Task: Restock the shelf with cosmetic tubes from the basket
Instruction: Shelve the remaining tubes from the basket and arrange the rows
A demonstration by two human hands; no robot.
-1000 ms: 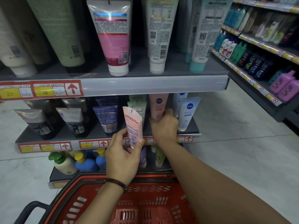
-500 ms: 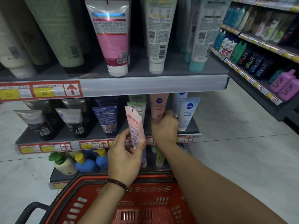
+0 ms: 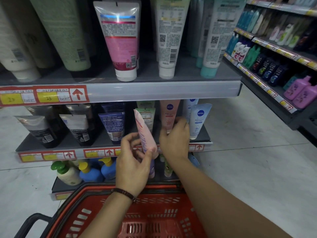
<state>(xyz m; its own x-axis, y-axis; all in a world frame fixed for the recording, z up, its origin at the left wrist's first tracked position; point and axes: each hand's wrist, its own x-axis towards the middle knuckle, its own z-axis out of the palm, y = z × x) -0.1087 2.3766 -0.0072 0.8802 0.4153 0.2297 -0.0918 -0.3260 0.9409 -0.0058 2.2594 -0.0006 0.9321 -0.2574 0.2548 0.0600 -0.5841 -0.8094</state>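
My left hand [image 3: 133, 166] holds a pale pink cosmetic tube [image 3: 144, 134] cap-down, in front of the middle shelf [image 3: 68, 143]. My right hand [image 3: 175, 136] is at that shelf, fingers closed around the base of a peach Nivea tube [image 3: 169, 112] that stands between a green tube [image 3: 147, 115] and a light blue Nivea tube [image 3: 199, 119]. The red basket [image 3: 130, 213] sits below my forearms; its visible part holds no tubes.
The upper shelf [image 3: 154, 91] carries large tubes, pink [image 3: 120, 40] and white [image 3: 169, 35] among them. Dark tubes [image 3: 77, 127] stand at the middle shelf's left. Pump bottles [image 3: 89, 170] fill the bottom shelf. Another stocked rack [image 3: 274, 66] runs along the right, tiled floor between.
My left hand has turned the pink tube so its narrow side faces me and tilted it toward the shelf. My right hand stays on the peach Nivea tube, shifted slightly.
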